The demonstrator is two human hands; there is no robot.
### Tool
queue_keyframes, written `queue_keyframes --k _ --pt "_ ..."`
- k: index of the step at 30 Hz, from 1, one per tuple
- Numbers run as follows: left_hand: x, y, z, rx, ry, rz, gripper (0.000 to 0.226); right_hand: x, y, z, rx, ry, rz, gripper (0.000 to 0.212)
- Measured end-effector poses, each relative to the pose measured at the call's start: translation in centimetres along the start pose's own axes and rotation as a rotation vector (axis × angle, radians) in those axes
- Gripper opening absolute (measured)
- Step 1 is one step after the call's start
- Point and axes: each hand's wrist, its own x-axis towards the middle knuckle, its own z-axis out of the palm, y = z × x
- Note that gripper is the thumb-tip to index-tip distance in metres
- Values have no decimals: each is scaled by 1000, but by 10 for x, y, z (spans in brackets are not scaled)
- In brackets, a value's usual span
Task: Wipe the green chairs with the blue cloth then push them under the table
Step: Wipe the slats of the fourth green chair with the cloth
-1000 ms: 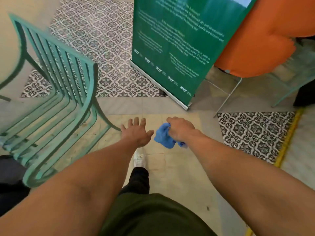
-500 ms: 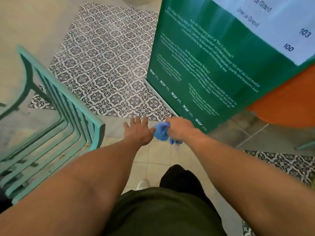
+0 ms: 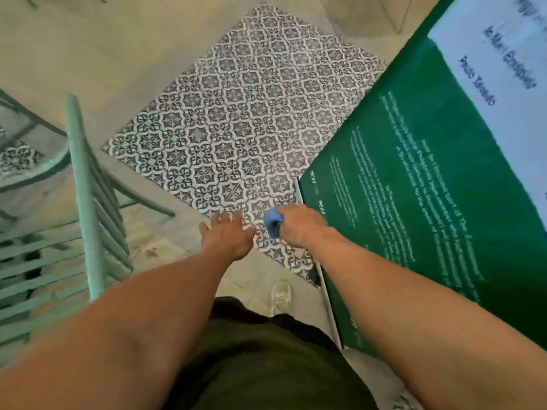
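Green banner (image 3: 414,202) fills the right; a green chair (image 3: 85,202) stands left on patterned tiles (image 3: 236,128). Left hand (image 3: 228,238), grip spread, holds nothing. Right hand (image 3: 299,226) clutches the blue cloth (image 3: 272,223), bunched, well apart from the chair.

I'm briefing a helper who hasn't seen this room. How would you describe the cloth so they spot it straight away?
Start at the tall green banner on the right and follow its lower edge to where the two outstretched arms end. The blue cloth is bunched in the right hand, over the patterned floor tiles. It is the only blue thing in view; the left hand beside it holds nothing.
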Motion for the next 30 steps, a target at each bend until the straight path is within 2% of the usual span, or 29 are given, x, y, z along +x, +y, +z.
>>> queue_keyframes --k 2,5,9,13,22,30 --pt "20 1 -20 -22 6 -57 68 31 -1 -27 -41 -16 -81 13" --pt "52 -6 -45 -89 42 -159 67 78 -10 -59 -61 -63 -126 29" --pt "100 -26 -75 -156 56 -252 68 152 -33 -84 -172 -92 -197 9" --pt "165 -60 -107 -240 60 -327 70 239 -66 -106 -241 -125 -253 11" --pt "296 -152 -229 -404 135 -474 69 415 -193 -182 -362 -153 -387 13" --pt "344 -252 -285 -608 222 -777 66 534 -322 -220 -525 -206 -641 14"
